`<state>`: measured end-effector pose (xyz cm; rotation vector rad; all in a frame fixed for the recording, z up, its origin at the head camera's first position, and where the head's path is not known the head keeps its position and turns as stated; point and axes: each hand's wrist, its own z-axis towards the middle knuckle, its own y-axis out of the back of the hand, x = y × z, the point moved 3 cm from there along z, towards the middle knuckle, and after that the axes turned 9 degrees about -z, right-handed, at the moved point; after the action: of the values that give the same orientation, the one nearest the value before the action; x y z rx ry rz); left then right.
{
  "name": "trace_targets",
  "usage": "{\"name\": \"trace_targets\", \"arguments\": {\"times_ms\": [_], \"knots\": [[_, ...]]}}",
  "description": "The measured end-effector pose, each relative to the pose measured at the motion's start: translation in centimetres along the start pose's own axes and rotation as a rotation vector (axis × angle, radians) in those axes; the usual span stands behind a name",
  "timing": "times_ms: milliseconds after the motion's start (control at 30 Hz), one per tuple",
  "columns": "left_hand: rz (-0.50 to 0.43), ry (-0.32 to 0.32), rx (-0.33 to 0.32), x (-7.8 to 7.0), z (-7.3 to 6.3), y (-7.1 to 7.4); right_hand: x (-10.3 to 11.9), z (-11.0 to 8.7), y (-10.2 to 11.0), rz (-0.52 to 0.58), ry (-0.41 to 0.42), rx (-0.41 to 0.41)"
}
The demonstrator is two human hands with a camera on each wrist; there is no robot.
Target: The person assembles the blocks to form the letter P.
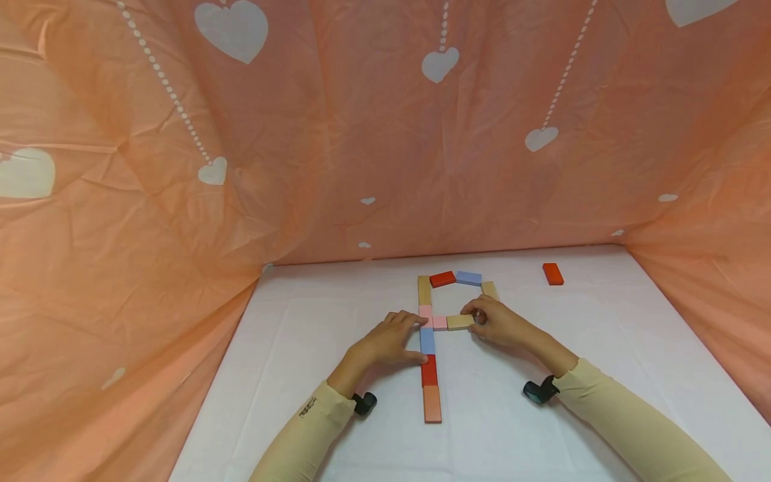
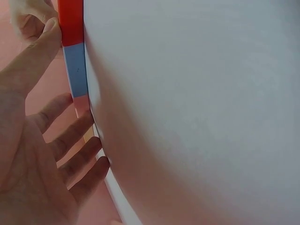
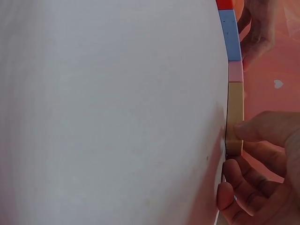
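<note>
My right hand [image 1: 501, 323] pinches the right end of a tan wooden block [image 1: 459, 323] between thumb and fingers. That block lies end to end with a small pink block [image 1: 440, 323], which meets a column of blocks. In the right wrist view the thumb presses on the tan block [image 3: 235, 108]. My left hand [image 1: 388, 340] lies along the column's left side, fingers spread and nearly straight. Its thumb tip touches the red block [image 1: 429, 371], and a fingertip reaches the column's pink block [image 1: 425, 312]. Between them sits a blue block [image 1: 427, 341].
An orange-brown block [image 1: 432, 404] ends the column nearest me; a tan block [image 1: 424, 290] tops it. From there a red block [image 1: 442, 279], a blue block [image 1: 468, 278] and a tan block [image 1: 490, 290] curve right. Another red block [image 1: 553, 274] lies apart on the white table [image 1: 602, 321].
</note>
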<state>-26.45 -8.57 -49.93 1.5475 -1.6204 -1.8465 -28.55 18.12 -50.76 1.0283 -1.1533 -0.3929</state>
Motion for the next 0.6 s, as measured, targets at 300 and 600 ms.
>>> {"name": "trace_targets", "arguments": {"times_ms": [300,600], "knots": [[-0.005,0.002,0.001,-0.02,-0.01,0.03,-0.18,0.07,-0.03,-0.008,-0.014,0.001],[-0.003,-0.005,0.003,-0.04,-0.04,0.04,-0.23,-0.05,-0.07,-0.008,0.001,-0.006]]}}
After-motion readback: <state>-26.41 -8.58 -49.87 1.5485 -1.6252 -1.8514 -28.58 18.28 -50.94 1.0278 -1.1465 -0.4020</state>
